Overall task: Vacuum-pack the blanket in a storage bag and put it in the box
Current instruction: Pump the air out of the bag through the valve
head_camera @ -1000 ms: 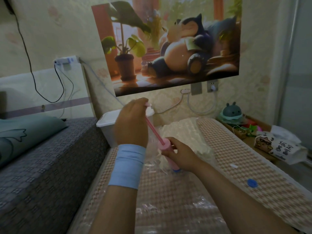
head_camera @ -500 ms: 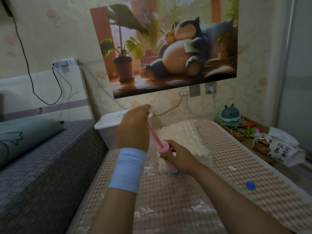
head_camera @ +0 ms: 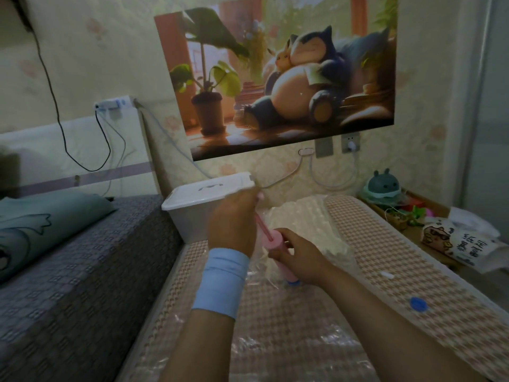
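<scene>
Pumping-air step: right hand (head_camera: pixel 298 259) grips pump (head_camera: pixel 276 245) barrel on bag (head_camera: pixel 297 321) valve, left hand (head_camera: pixel 234 221) clamped on plunger handle, blanket (head_camera: pixel 308 224) sealed in bag mid-scene, lidded box (head_camera: pixel 209 193) beyond; next, likely push plunger straight, keep barrel seated.

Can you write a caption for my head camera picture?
Left hand pulls the plunger of a pink hand pump that the right hand steadies on the clear plastic storage bag.
</scene>
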The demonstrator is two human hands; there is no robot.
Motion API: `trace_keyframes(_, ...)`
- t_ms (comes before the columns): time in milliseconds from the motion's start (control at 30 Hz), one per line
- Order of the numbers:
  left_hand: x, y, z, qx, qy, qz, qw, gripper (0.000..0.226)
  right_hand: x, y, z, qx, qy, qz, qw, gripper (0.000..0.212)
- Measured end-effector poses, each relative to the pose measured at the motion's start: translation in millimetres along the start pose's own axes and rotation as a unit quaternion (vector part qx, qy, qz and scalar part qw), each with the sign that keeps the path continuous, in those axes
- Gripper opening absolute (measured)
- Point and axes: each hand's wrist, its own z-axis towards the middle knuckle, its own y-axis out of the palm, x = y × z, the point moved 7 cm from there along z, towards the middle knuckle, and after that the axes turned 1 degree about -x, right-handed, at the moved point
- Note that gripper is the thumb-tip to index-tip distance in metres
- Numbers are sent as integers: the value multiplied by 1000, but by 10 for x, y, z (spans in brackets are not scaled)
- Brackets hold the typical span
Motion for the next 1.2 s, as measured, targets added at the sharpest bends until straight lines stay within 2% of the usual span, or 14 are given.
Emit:
trace_keyframes(100,-62,-388,111,128,-1,-14,992,21,-2,25,4,-6,2,4,1000,37)
trace_keyframes(167,-107,-344,41,140,-34,-43,989,20,-6,55,3,-11,5,3,1000,38)
trace_keyframes(233,-54,-80,-103,47,-55,-43,996,19,-20,74,2,-10,3,-4,1000,40)
trace_keyframes(333,39,509,-370,-247,-108,-43,962,21,-59,79,-32,-4,-8,-1,1000,44)
trace_keyframes(400,12,570,-379,-280,-124,-38,951,23,-55,67,-47,-1,-9,-2,1000,43)
trace_keyframes(500,32,209,-101,-119,-57,0,991,19,-13,10,-25,3,2,2,1000,36)
trace_keyframes(600,30,-324,119,88,-1,-11,996,20,-2,-3,2,-6,5,5,1000,37)
trace_keyframes(700,17,-424,108,152,4,-28,988,19,-20,22,2,-4,5,5,1000,35)
trace_keyframes(800,-68,122,-100,-34,-82,-61,994,22,-40,49,-8,-6,1,2,1000,34)
trace_keyframes(867,-57,569,-343,-241,-128,-59,960,24,-51,55,-27,-6,-2,-1,1000,35)
trace_keyframes(933,-22,695,-427,-314,-127,-51,940,23,-60,55,-45,-7,-4,-2,1000,40)
trace_keyframes(1000,10,569,-284,-257,-82,-17,963,20,-43,17,-48,-1,-1,3,1000,38)
trace_keyframes(1100,25,40,27,-43,-24,11,999,18,-25,-33,-31,-3,7,7,1000,37)
trace_keyframes(1200,-3,-442,175,130,2,8,991,18,-34,-13,-21,-8,9,6,1000,37)
